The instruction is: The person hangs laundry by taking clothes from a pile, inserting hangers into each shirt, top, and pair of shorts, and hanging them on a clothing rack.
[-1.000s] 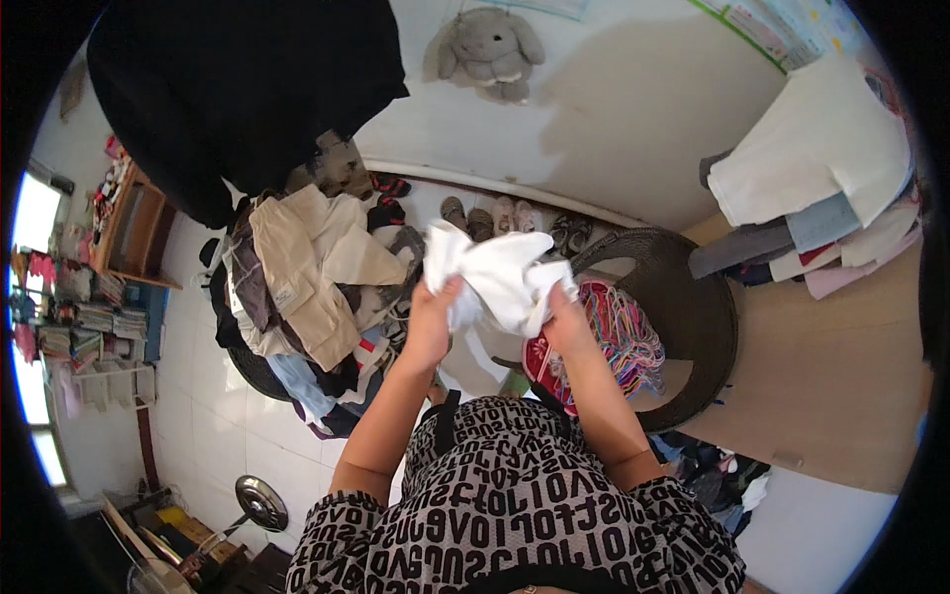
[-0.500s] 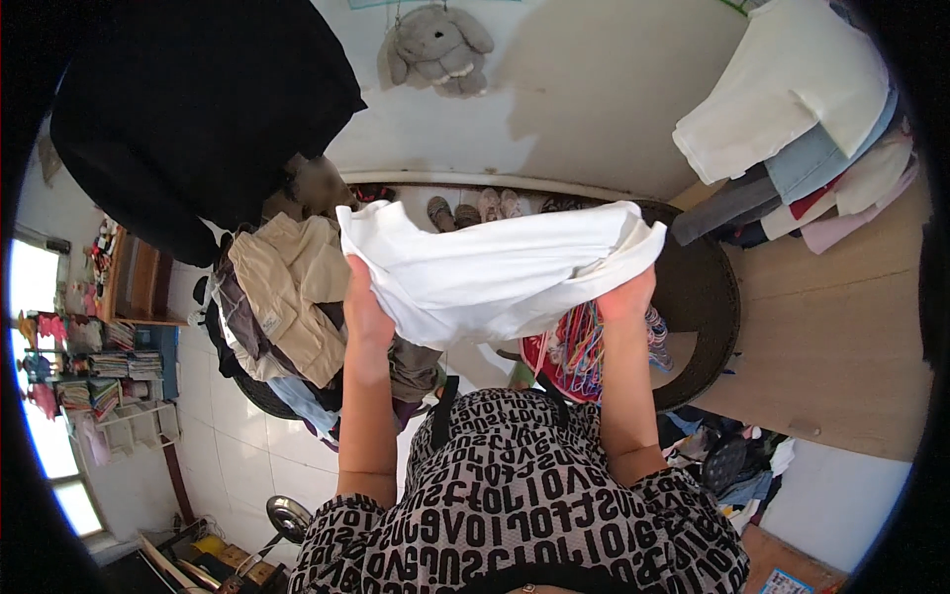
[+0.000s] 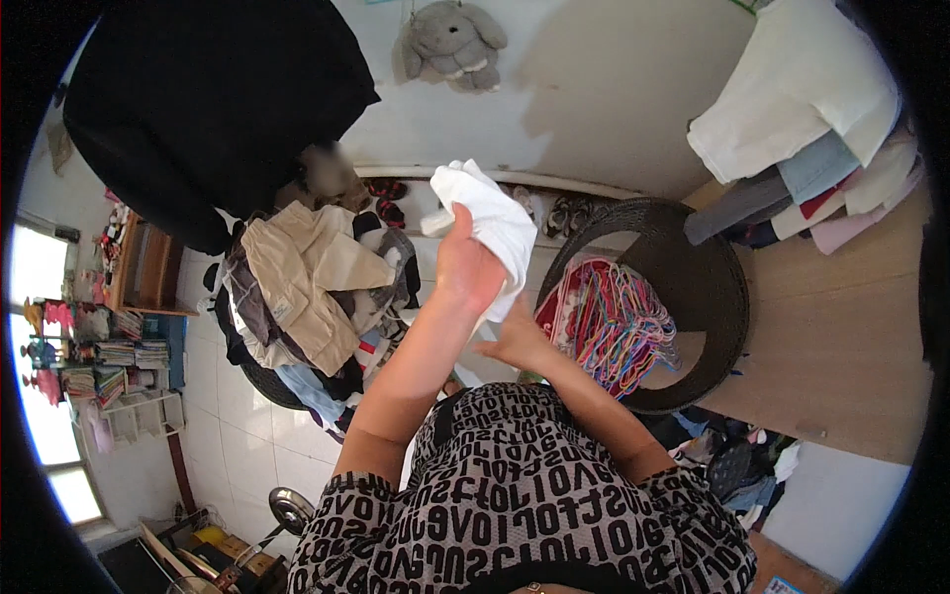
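My left hand [image 3: 467,265] is closed on a white garment [image 3: 500,223], raised in front of my body. The cloth is gathered into a narrow bundle, draped over the fingers and hiding most of them. Just below its hanging end, my right hand [image 3: 520,340] has its thumb and fingers apart, with nothing visible in it. Whether a fingertip touches the cloth cannot be made out. Left of the hands, a heap of clothes with beige trousers [image 3: 315,282] on top lies in a dark basket. Many-coloured hangers [image 3: 618,322] fill part of a round dark wicker basket [image 3: 714,297] on the right.
A large black garment [image 3: 208,109] hangs at upper left. Folded clothes, topped by a white one [image 3: 792,89], are stacked at upper right on a wooden surface [image 3: 821,327]. Shoes [image 3: 569,213] line the wall's foot. More clothes [image 3: 737,465] lie at lower right.
The white garment, stretched wide between both hands before, is now bunched in my left hand. My right hand has let go and moved inward and down. My left hand has moved right.
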### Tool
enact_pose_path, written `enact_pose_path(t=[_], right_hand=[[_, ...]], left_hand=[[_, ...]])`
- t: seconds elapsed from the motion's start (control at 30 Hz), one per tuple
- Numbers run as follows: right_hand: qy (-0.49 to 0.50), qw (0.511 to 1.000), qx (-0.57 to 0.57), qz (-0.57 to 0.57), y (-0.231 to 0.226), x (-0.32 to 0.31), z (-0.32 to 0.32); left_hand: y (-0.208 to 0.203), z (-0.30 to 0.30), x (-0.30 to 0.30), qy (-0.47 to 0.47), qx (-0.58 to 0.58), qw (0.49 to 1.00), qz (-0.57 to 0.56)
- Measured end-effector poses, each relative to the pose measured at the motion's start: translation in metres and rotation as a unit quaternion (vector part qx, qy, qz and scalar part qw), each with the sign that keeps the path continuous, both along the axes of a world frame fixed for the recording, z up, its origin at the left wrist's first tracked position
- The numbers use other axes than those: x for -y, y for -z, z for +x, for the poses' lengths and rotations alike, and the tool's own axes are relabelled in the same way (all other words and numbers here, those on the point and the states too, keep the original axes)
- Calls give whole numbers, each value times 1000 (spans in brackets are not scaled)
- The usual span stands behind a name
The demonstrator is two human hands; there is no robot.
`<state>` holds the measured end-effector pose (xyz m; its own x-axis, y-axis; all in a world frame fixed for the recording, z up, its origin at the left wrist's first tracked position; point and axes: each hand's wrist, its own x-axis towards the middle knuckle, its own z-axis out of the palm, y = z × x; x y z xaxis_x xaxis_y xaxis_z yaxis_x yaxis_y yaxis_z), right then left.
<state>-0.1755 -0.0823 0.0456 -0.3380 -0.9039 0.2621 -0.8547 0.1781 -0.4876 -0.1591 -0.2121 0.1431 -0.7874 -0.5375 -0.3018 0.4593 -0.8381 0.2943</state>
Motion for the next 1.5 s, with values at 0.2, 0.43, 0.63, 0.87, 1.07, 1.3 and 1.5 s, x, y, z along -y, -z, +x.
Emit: enact_pose_path(t=[0.2, 0.43, 0.63, 0.87, 1.07, 1.3, 1.5], right_hand=[[157, 881, 446, -19, -3, 11, -29], [133, 748, 648, -55, -15, 2, -41], [26, 813, 581, 8, 2, -7, -43], [26, 891, 452, 27, 35, -25, -40], [231, 756, 612, -10, 93, -70, -66], [314, 767, 547, 117, 252, -105, -73], [445, 814, 303, 218, 352, -98, -88]], left_hand=[[3, -1, 12, 6, -39, 998, -55], [93, 31, 3, 131, 307, 795, -506], [91, 47, -19, 166, 273, 780, -538], [120, 64, -28, 151, 287, 883, -339], [138, 79, -34, 32, 258, 965, -21], [142, 124, -37, 238, 471, 744, -411], [118, 120, -54, 224, 584, 562, -542]])
